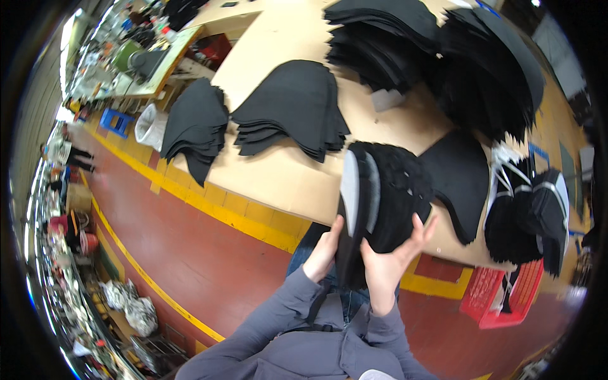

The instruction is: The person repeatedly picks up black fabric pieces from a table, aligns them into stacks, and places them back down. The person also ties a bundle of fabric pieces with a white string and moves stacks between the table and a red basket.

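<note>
A thick stack of black fabric pieces (396, 190), some showing pale grey faces, is tilted up at the near edge of the table. My left hand (324, 253) is closed on the stack's left side, its thumb along the outermost piece; its other fingers are mostly hidden. My right hand (394, 258) is at the stack's lower right, thumb against the pieces and fingers stretched apart. Just right of the stack, a flat curved black piece (465, 183) lies on the table. Two fanned stacks of black pieces (291, 107) (199, 123) lie to the left.
Larger black stacks (380, 44) (491, 69) cover the far right of the tan table (272, 183). Tied black bundles (529, 212) sit at the right edge, above a red crate (503, 294). A white bin (151, 126) and blue stool (116, 122) stand left on the floor.
</note>
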Demonstrator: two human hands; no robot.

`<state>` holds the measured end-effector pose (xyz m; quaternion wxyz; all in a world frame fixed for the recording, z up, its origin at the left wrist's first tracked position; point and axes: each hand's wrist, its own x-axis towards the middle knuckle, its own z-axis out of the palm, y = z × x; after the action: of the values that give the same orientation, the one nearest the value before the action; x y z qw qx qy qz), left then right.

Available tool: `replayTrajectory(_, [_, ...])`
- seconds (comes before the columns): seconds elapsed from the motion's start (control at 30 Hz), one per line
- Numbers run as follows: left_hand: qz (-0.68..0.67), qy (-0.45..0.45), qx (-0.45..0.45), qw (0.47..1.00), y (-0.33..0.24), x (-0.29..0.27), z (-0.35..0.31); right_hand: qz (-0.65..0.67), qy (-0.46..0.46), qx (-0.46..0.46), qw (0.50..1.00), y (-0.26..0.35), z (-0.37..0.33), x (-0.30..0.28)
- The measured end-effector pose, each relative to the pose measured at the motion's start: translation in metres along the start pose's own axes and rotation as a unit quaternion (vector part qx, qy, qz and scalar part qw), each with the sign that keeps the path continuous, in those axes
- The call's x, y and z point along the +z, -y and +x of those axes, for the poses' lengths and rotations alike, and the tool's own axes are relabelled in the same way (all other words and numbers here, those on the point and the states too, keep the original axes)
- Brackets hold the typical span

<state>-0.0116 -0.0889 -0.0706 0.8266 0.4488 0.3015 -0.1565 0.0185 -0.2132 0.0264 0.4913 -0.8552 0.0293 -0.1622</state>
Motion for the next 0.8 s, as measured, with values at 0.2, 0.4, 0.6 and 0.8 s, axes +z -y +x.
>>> replayTrajectory(0.2, [0.465, -0.039, 0.375, 0.801, -0.09, 0.004, -0.068, 0.025, -0.043, -0.105, 0.993, 0.005, -0.005, 0.003])
replayTrajectory(0.4, [0.413, -0.061, 0.241, 0.876, -0.104, 0.01, -0.068, 0.026, -0.033, -0.146, 0.988, 0.003, 0.009, 0.003])
replayTrajectory(0.6, [0.144, -0.003, 0.226, 0.964, -0.121, -0.062, -0.053, 0.054, -0.001, -0.075, 0.996, -0.017, 0.021, -0.014])
replayTrajectory(0.8, [0.204, -0.13, 0.328, 0.913, -0.147, -0.073, -0.048, 0.181, 0.005, -0.001, 0.983, -0.052, 0.033, -0.039])
